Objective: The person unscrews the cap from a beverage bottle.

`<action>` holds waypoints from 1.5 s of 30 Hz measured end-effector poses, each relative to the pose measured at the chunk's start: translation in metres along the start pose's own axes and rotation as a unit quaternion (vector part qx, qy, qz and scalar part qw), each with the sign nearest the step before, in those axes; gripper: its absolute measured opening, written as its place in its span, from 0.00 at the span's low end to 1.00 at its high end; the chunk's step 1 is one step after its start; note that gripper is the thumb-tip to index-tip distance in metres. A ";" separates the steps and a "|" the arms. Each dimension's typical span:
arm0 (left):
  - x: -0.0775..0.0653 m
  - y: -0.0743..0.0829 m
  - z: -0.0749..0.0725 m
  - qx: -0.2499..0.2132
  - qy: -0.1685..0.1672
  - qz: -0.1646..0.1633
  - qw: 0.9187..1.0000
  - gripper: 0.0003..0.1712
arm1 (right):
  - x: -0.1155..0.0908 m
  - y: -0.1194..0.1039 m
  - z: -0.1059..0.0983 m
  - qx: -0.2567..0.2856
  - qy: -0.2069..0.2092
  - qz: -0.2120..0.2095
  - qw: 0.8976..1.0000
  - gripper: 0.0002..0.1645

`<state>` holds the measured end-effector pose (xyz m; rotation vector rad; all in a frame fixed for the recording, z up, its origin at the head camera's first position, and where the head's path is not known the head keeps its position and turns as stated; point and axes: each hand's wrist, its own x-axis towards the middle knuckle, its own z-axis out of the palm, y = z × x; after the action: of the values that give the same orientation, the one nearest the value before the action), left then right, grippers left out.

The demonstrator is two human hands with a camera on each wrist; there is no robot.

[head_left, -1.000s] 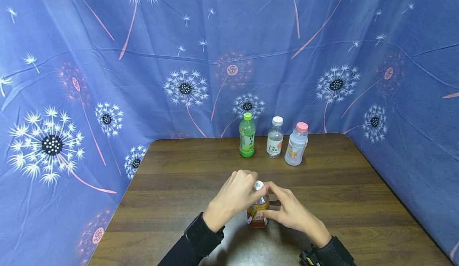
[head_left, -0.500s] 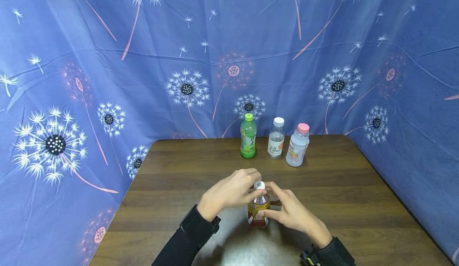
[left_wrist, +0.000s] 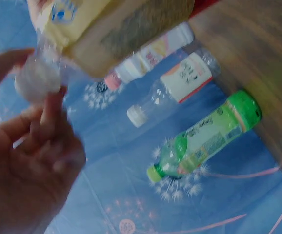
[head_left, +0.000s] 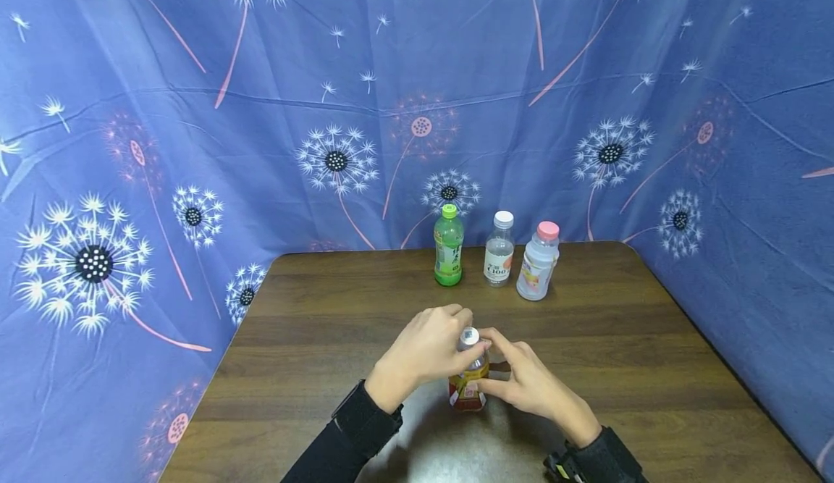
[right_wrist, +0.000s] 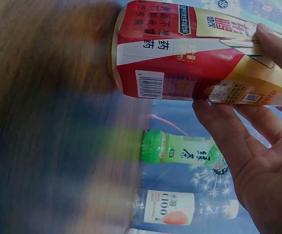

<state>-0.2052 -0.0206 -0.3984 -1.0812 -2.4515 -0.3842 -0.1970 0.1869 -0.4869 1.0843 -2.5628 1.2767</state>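
Note:
A red and yellow drink bottle (head_left: pixel 468 390) stands upright at the near middle of the table. My right hand (head_left: pixel 537 385) grips its body from the right side, thumb on one face and fingers on the other, as the right wrist view shows around its red and yellow label (right_wrist: pixel 180 53). From the left, my left hand (head_left: pixel 426 345) reaches over the top and pinches the white cap (head_left: pixel 469 336) between thumb and fingers. Close up in the left wrist view, the cap (left_wrist: pixel 36 80) sits on the clear neck and looks blurred.
Along the table's (head_left: pixel 313 309) far side stand a green tea bottle (head_left: pixel 448 255), a clear bottle with a white cap (head_left: pixel 498 255) and a pale bottle with a pink cap (head_left: pixel 538 264). Behind them hangs a blue dandelion-print cloth (head_left: pixel 260 150).
My left hand drew slightly back to the left with its fingers loosened, then came in around the cap again. The right hand and the bottle stay nearly in place.

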 end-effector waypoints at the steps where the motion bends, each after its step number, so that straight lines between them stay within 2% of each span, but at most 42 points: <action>1: 0.000 0.001 0.002 0.019 0.016 -0.008 1.000 0.20 | 0.000 -0.001 0.000 0.001 0.001 0.000 1.000 0.38; 5: 0.001 0.004 0.005 0.081 0.060 -0.042 0.994 0.28 | 0.002 -0.007 0.000 0.010 0.006 -0.004 1.000 0.39; 8: 0.002 0.006 0.005 0.092 0.051 -0.058 0.993 0.30 | 0.003 -0.015 -0.002 0.020 0.010 -0.007 1.000 0.39; 11: 0.002 0.008 0.005 0.060 0.030 -0.067 0.995 0.27 | 0.003 -0.019 -0.004 0.020 0.015 -0.010 1.000 0.39; 15: 0.001 0.009 0.004 0.005 0.014 -0.070 0.997 0.23 | 0.002 -0.012 -0.001 0.007 0.020 -0.008 1.000 0.39; 18: 0.000 0.006 0.003 -0.022 0.004 -0.053 0.998 0.21 | 0.002 -0.004 0.000 -0.001 0.016 -0.009 1.000 0.39; 22: -0.001 -0.001 0.000 -0.043 -0.022 -0.003 0.999 0.18 | 0.002 0.001 0.001 0.002 0.006 -0.003 1.000 0.39; 25: 0.000 -0.006 -0.002 -0.055 -0.039 0.043 0.997 0.15 | 0.001 0.001 0.001 -0.002 0.003 -0.002 1.000 0.38; 29: 0.000 -0.011 -0.007 -0.070 -0.063 0.084 0.992 0.11 | 0.002 0.000 0.001 -0.008 0.000 0.002 1.000 0.38; 34: -0.001 -0.013 -0.011 -0.088 -0.085 0.089 0.989 0.09 | 0.002 -0.001 0.001 -0.001 -0.005 0.007 1.000 0.38; 36: -0.001 -0.013 -0.010 -0.094 -0.079 0.080 0.989 0.09 | 0.002 -0.006 0.000 0.004 -0.002 -0.002 1.000 0.37; 39: -0.001 -0.011 -0.004 -0.078 -0.046 0.057 0.994 0.11 | 0.002 -0.006 -0.001 0.012 -0.005 -0.004 1.000 0.38; 42: -0.002 -0.006 0.003 -0.036 0.000 0.027 0.999 0.17 | 0.002 -0.006 -0.002 0.005 -0.002 -0.002 1.000 0.38; 45: -0.002 -0.003 0.007 0.010 0.038 -0.002 0.999 0.24 | 0.001 -0.003 0.001 0.001 0.004 -0.004 1.000 0.38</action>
<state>-0.2079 -0.0207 -0.4062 -1.0353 -2.3854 -0.3938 -0.1958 0.1845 -0.4851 1.0874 -2.5488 1.2781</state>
